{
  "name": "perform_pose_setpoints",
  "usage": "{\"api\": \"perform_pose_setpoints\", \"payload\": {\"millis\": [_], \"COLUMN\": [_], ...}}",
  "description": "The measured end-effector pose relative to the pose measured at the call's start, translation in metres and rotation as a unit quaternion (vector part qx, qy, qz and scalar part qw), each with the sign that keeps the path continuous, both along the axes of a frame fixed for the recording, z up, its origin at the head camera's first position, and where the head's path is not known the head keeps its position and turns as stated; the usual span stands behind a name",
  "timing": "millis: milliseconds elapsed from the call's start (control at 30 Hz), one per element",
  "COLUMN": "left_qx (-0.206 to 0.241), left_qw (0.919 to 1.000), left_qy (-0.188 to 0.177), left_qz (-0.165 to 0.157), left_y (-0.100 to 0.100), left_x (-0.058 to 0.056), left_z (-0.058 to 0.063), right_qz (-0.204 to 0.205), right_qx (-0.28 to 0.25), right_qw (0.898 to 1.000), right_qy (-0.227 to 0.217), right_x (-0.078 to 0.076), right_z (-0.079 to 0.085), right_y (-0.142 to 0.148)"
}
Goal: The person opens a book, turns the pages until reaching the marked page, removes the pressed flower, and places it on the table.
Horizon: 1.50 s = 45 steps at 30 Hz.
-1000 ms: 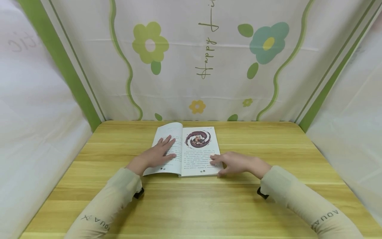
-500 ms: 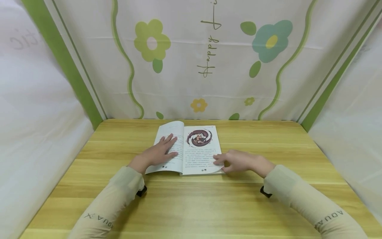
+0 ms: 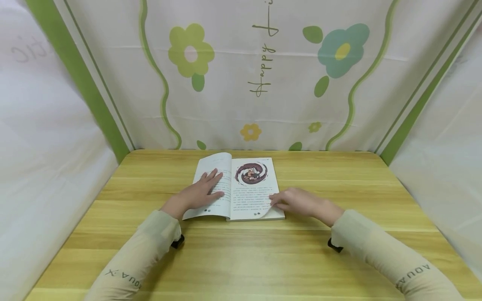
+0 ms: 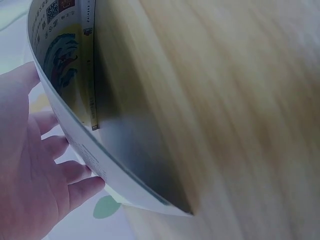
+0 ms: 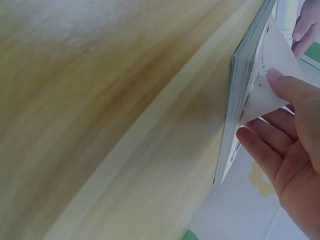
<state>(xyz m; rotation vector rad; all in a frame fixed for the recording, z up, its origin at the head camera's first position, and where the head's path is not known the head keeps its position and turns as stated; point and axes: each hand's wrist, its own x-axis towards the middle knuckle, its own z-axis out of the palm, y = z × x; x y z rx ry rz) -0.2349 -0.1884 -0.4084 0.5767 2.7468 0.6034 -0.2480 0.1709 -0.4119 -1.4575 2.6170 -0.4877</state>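
Note:
An open paperback book lies on the wooden table in the head view, its right page showing a dark swirl picture above printed lines. Across the left page, my left hand rests with fingers spread and straight. That side bows up off the table; the left wrist view shows its curved edge and the left hand against it. My right hand pinches the lower right corner of the right page, which curls up. In the right wrist view, the thumb lies on the lifted page, above the thick page block.
The wooden table extends on all sides of the book. A white fabric backdrop with printed flowers stands behind its far edge, and white fabric walls rise at both sides.
The right hand has moved from the right page's edge to lifting its lower corner, which now curls up and inward. The left hand stays on the left page.

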Motion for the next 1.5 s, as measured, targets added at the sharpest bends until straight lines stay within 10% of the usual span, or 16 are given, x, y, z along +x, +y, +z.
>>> {"api": "perform_pose_setpoints", "payload": {"millis": [467,667,933,1500], "left_qx": [0.0,-0.003,0.004,0.07], "left_qw": [1.0,1.0,1.0,0.9967], "left_qy": [0.001,0.001,0.003,0.043], "left_qz": [0.002,0.002,-0.002,0.0], "left_y": [0.001,0.001,0.0,0.004], "left_x": [0.001,0.001,0.001,0.0], "left_z": [0.001,0.002,0.002,0.001], "right_qz": [-0.167,-0.246,-0.232,-0.142], "right_qx": [-0.074,-0.127,-0.246,-0.177], "right_qw": [0.983,0.951,0.893,0.952], "right_qy": [-0.007,-0.135,-0.297,-0.207], "right_x": [0.004,0.002,0.005,0.021], "right_z": [0.001,-0.004,-0.004,-0.005], "right_y": [-0.018,-0.028,-0.052,-0.086]}}
